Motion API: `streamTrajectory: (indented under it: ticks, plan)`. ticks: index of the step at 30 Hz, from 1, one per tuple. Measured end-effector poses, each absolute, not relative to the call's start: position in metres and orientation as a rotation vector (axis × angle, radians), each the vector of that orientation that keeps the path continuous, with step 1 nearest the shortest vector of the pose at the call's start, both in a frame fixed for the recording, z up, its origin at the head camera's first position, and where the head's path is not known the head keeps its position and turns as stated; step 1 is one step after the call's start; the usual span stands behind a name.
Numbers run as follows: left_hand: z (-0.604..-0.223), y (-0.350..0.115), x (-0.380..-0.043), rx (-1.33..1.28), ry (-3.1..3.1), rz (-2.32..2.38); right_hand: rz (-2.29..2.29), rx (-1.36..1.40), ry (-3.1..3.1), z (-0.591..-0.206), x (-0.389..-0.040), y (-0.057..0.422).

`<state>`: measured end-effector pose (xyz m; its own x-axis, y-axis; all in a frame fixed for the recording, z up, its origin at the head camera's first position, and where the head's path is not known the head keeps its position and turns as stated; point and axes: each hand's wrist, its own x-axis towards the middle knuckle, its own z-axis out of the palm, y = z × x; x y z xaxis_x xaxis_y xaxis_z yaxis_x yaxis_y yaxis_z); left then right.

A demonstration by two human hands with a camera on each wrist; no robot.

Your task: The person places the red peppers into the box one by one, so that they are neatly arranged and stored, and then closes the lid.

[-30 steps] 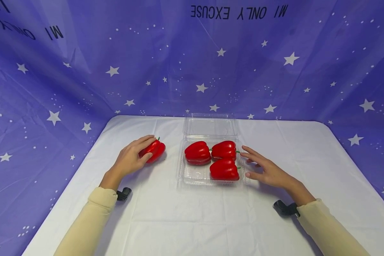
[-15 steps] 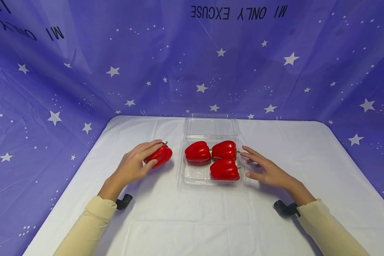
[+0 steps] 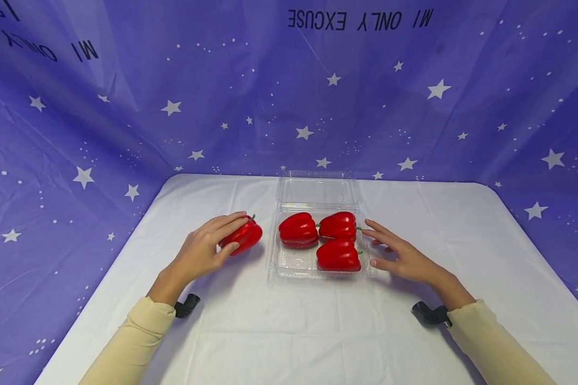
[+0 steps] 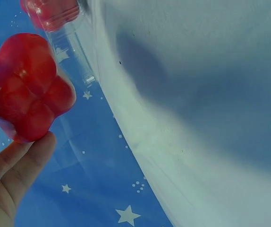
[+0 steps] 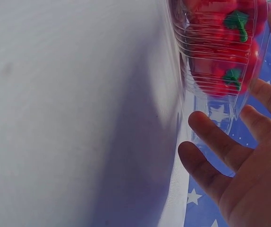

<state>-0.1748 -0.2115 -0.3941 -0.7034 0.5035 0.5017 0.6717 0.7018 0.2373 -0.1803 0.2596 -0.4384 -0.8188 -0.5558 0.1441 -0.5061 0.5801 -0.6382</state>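
My left hand (image 3: 203, 247) grips a red bell pepper (image 3: 248, 235) between thumb and fingers, just left of a clear plastic clamshell box (image 3: 293, 261). In the left wrist view this bell pepper (image 4: 31, 90) shows its lobed bottom, with fingers (image 4: 29, 163) against its side. Three more red bell peppers lie in the box: one at the left (image 3: 297, 231), one at the back right (image 3: 338, 225) and one at the front right (image 3: 338, 255). My right hand (image 3: 401, 258) is spread at the box's right side, fingertips close to the wall and holding nothing.
The box's hinged lid (image 3: 318, 191) lies folded back behind it. A white cloth (image 3: 289, 331) covers the table. A purple starry curtain (image 3: 250, 96) rises behind and at both sides. A black wrist camera sits on each wrist.
My left hand has moved a little to the right and nearer to me, carrying the bell pepper toward the box. My right hand and the box stay in place.
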Motion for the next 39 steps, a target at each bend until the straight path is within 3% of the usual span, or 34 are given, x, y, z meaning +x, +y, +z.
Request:
streamTrajectory:
  ticks: [39]
  plan:
    - [-0.364,-0.137,-0.159,-1.352,-2.427,-0.386,-1.071,-0.873,2.705,-0.44,-0.18,0.261]
